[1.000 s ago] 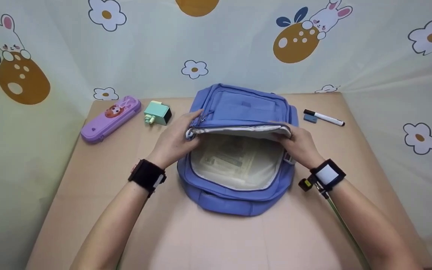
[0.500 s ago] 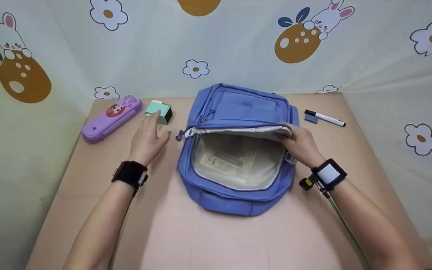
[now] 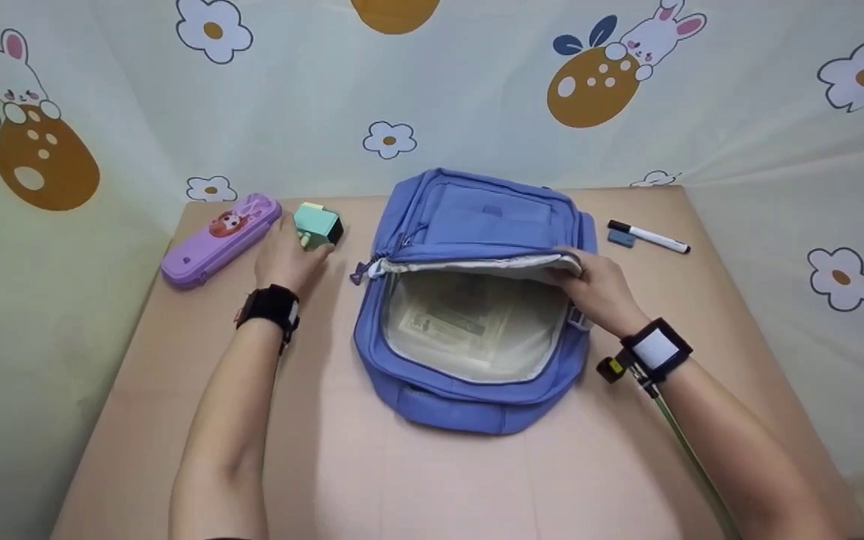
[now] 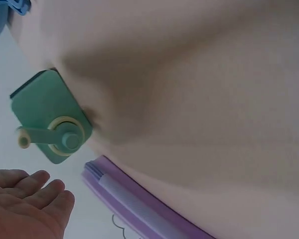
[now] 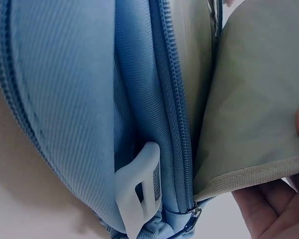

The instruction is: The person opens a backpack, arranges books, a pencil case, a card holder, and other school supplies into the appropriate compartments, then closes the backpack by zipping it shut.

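Observation:
A blue backpack lies mid-table with its main compartment unzipped. My right hand pinches the raised flap's edge at the right; in the right wrist view the thumb is on the pale lining and the fingers lie beneath. My left hand is beside a mint-green pencil sharpener. In the left wrist view its crank shows, the fingers are extended on one side, and the thumb's tip appears on the other, both apart from it.
A purple pencil case lies just left of the left hand. Right of the backpack are a white marker with a black cap and a small blue block. A patterned cloth hangs behind the table.
My left hand has let go of the flap's left side and moved left to the sharpener, its fingers now between it and the pencil case. The right hand keeps its hold.

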A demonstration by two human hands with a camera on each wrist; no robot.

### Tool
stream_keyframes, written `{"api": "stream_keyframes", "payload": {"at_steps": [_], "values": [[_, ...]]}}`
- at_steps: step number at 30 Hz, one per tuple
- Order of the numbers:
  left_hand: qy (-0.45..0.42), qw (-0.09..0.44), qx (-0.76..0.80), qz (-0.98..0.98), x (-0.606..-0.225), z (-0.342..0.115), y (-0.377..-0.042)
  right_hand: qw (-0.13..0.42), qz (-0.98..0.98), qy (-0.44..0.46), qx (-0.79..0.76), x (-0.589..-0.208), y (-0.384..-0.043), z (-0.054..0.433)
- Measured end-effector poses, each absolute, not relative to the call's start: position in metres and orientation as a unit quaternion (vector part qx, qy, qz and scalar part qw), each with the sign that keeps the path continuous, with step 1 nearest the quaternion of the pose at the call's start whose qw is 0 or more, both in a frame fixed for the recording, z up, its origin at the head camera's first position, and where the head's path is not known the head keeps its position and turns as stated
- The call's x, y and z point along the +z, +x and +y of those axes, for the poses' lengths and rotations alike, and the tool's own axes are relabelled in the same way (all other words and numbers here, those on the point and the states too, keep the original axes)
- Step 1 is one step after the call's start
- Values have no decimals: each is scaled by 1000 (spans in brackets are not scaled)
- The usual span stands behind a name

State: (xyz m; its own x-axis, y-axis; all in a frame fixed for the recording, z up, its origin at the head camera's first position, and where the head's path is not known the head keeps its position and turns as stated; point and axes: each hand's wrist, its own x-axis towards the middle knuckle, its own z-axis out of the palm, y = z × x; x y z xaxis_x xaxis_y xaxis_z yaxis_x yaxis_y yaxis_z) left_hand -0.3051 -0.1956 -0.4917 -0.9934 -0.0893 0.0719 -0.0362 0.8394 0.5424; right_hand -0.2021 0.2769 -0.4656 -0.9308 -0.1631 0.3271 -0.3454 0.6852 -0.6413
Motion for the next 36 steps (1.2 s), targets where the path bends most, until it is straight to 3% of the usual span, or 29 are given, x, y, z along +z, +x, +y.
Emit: {"api": "stream_keyframes", "payload": {"at_steps": [21, 36], "values": [[89, 17, -303, -949, -500, -181, -332, 126, -906, 150, 375, -468, -203, 278], [24, 20, -342, -939, -491, -197, -302, 120, -904, 137, 386, -465, -203, 277]]}}
